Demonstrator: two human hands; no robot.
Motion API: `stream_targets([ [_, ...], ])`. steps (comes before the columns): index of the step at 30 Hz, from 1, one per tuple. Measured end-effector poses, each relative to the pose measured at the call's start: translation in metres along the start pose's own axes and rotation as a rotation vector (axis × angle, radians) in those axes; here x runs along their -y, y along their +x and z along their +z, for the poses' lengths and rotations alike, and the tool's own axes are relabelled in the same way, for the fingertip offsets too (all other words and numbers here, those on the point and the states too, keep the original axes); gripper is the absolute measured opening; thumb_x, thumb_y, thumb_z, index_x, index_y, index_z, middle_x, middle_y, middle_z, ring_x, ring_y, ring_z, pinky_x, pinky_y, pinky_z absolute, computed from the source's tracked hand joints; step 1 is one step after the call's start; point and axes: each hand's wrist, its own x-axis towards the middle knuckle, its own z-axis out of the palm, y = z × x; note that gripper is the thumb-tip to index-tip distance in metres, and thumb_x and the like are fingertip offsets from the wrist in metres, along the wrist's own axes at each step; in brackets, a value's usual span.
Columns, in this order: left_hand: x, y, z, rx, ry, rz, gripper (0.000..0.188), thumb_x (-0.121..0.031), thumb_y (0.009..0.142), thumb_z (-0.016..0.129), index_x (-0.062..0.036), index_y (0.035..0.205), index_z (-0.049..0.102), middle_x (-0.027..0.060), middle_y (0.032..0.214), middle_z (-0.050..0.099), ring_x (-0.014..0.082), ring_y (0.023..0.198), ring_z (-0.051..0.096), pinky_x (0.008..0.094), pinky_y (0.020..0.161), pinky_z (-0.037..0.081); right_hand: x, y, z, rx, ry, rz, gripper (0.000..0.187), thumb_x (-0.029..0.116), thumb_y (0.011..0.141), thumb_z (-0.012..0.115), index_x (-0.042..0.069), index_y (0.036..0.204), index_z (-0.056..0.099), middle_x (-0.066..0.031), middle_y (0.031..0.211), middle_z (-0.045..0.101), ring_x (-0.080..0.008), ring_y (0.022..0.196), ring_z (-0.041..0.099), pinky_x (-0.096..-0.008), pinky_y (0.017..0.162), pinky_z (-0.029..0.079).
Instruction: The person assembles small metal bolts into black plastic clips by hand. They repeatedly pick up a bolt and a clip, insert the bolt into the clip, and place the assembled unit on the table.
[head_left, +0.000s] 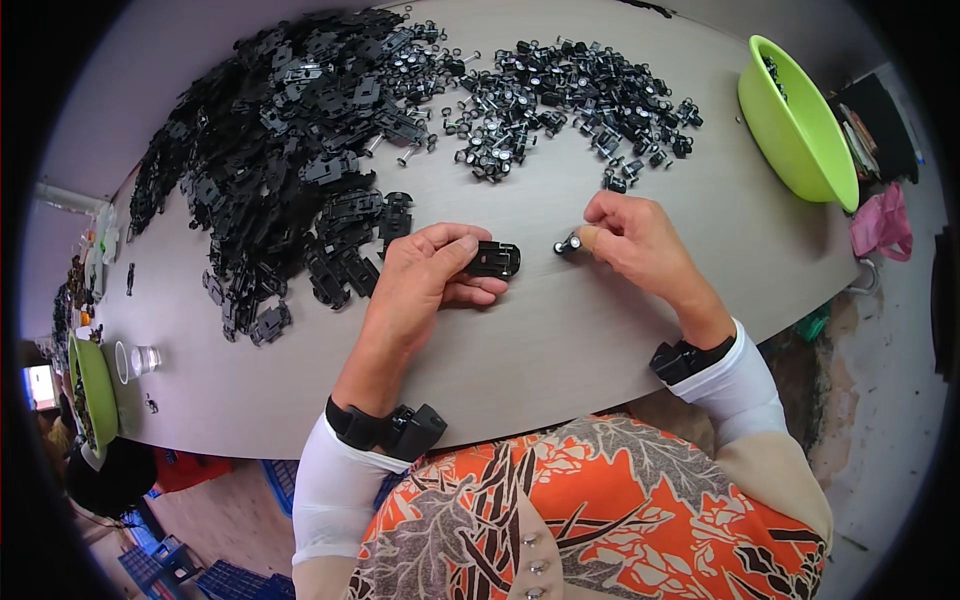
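Note:
My left hand grips a black plastic toy car base between thumb and fingers, its far end pointing right. Across a short gap, my right hand pinches a small wheel axle with pale-hubbed black wheels. The two parts are apart, both just above the table. Beyond my left hand spreads a big heap of black car bases. Farther off, in front of my right hand, lies a heap of wheel pieces; loose axles lie between the heaps.
A lime green basin with dark parts inside stands at the far right. Along the left edge are another green basin and a clear plastic cup on its side. A pink bag hangs beyond the right edge.

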Motion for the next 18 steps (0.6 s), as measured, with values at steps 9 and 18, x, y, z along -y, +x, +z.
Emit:
stream_targets([
  [9, -0.001, -0.002, 0.001, -0.017, 0.017, -0.009, 0.030, -0.018, 0.093, 0.055, 0.0065, 0.111, 0.057, 0.0163, 0.093, 0.066, 0.0209, 0.073, 0.070, 0.0260, 0.063, 0.059, 0.006, -0.011, -0.002, 0.075, -0.132, -0.374, 0.021, -0.004, 0.073, 0.055, 0.001, 0.092, 0.059, -0.0097, 0.090, 0.054, -0.0226, 0.064, 0.056, -0.0337, 0.059, 0.045],
  [18, -0.002, -0.003, 0.003, -0.014, 0.032, -0.019, 0.029, -0.017, 0.093, 0.055, 0.0053, 0.112, 0.057, 0.0154, 0.093, 0.066, 0.0199, 0.073, 0.070, 0.0256, 0.064, 0.059, 0.003, -0.012, -0.006, 0.206, -0.218, -0.447, 0.020, -0.005, 0.072, 0.055, 0.001, 0.090, 0.058, -0.0095, 0.088, 0.052, -0.0276, 0.069, 0.055, -0.0361, 0.061, 0.045],
])
